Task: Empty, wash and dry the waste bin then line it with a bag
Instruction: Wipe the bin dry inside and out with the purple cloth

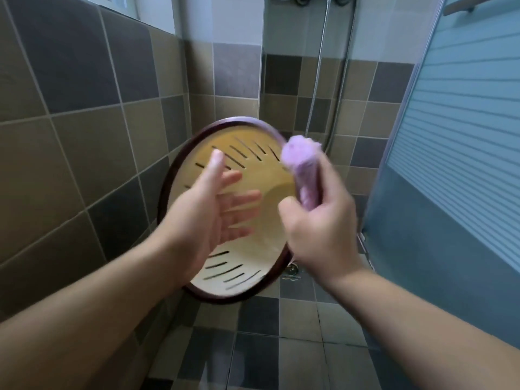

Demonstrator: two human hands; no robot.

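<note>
The left hand (208, 212) is spread open, fingers straight, in front of the waste bin (253, 167), which is tipped mouth-up toward us in the tiled corner. At the bin's right rim, the right hand (320, 232) grips a purple cloth (302, 164). Right of the bin hangs a shower hose (318, 77).

Single head-worn wide-angle view, facing forward and down into a tiled shower corner. Close range: both forearms enter from the bottom corners, left hand (208, 209) and right hand (318, 229) mid-frame before the waste bin (253, 175). No second view to overlap.
</note>
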